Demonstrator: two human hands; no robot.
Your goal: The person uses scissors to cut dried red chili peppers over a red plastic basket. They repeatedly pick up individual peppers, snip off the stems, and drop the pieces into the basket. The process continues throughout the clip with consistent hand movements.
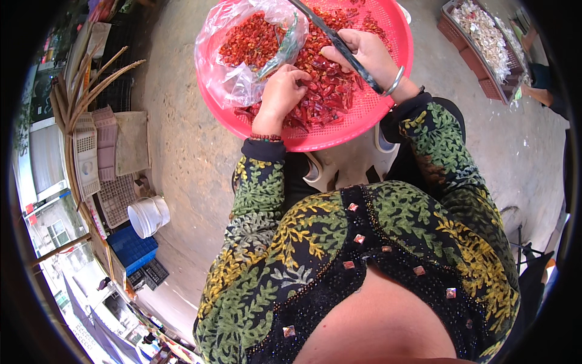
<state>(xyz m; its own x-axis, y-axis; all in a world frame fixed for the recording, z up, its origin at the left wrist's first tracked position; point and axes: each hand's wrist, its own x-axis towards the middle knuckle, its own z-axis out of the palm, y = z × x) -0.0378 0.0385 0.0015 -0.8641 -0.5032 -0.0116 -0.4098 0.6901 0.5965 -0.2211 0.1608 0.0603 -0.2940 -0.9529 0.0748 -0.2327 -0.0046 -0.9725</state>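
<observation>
A pink perforated plastic basket point(363, 125) rests over my lap with dried red chili peppers point(325, 98) heaped in it. At its left side lies a clear plastic bag point(213, 75) around cut chili pieces point(250, 43). My left hand point(284, 91) is beside the bag, its fingers curled down onto the whole chilies; whether it pinches one I cannot tell. My right hand point(363, 52) is around the dark handle of a long tool point(338, 43), perhaps scissors or tongs, whose far end runs out of view at the top. Chili bits lie under and beyond the right hand.
A brown plastic crate point(473, 68) of pale white material stands on the floor at upper right, with another person's arm point(539, 94) beside it. At left are a white bucket point(149, 217), a blue crate point(132, 248), stacked plastic crates point(86, 154) and long wooden sticks point(97, 91).
</observation>
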